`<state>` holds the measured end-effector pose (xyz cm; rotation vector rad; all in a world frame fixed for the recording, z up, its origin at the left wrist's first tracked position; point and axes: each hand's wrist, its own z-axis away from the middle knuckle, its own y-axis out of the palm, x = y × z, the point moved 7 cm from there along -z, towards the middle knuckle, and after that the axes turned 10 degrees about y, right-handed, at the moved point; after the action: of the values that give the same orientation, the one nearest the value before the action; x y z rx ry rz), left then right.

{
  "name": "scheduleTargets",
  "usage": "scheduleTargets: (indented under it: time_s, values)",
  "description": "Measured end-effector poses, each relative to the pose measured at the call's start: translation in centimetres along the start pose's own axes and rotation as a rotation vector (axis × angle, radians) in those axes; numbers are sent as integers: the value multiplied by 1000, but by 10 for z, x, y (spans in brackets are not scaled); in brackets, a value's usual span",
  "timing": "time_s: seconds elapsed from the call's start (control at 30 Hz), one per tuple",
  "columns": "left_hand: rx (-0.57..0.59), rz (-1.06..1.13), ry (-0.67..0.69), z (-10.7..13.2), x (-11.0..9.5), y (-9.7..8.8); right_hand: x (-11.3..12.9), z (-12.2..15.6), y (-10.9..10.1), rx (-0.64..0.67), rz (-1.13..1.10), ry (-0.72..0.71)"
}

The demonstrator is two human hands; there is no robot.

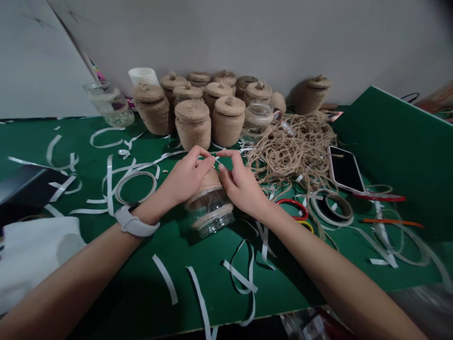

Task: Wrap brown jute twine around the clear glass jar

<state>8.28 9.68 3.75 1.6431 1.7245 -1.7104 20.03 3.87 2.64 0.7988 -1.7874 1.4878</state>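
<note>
A glass jar (211, 215) lies tilted on the green table, its mouth end toward me. Twine covers its far part, and another band of twine circles it near the mouth. My left hand (189, 175) is at the far end, thumb and forefinger pinched together over the twine; anything between them is too small to make out. From the other side my right hand (242, 183) curls against the jar, its forefinger reaching toward the left fingertips and its thumb close to the twine. What the right fingers grip is hidden.
Several twine-wrapped lidded jars (229, 120) stand behind, with a heap of loose twine (295, 148) to their right. A phone (346, 169), red-handled scissors (295, 204) and a tape roll (332, 208) lie at right. White strips (165, 278) litter the table.
</note>
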Motion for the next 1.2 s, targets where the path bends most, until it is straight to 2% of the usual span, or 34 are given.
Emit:
scheduleTargets:
  time_s: [0.17, 0.33, 0.53, 0.7, 0.83, 0.87, 0.93, 1.03, 1.13, 1.2]
  values:
    - [-27, 184, 156, 3, -11, 0, -5, -4, -12, -76, -39, 19]
    - [17, 410, 170, 4, -5, 4, -9, -6, -17, -96, -12, 48]
    - [48, 376, 239, 3, -1, 0, -10, -5, -12, -113, 61, 49]
    - [57, 338, 254, 3, 0, -4, -12, -4, -1, -48, 94, 66]
    - [196, 205, 276, -1, -12, -1, -9, -3, 1, -35, 95, 72]
    - [223, 165, 258, -3, -15, -1, -9, -2, 1, -30, 97, 75]
    - [202, 81, 178, -7, -16, -2, -8, -1, 2, -16, 105, 86]
    - [174, -29, -16, -10, -9, -3, -5, 1, 4, -5, 115, 92]
    - [245, 11, -135, -7, -1, 5, -2, 2, 5, -6, 128, 83]
    - [228, 97, -119, -7, 0, 6, -1, 1, 2, -16, 139, 87]
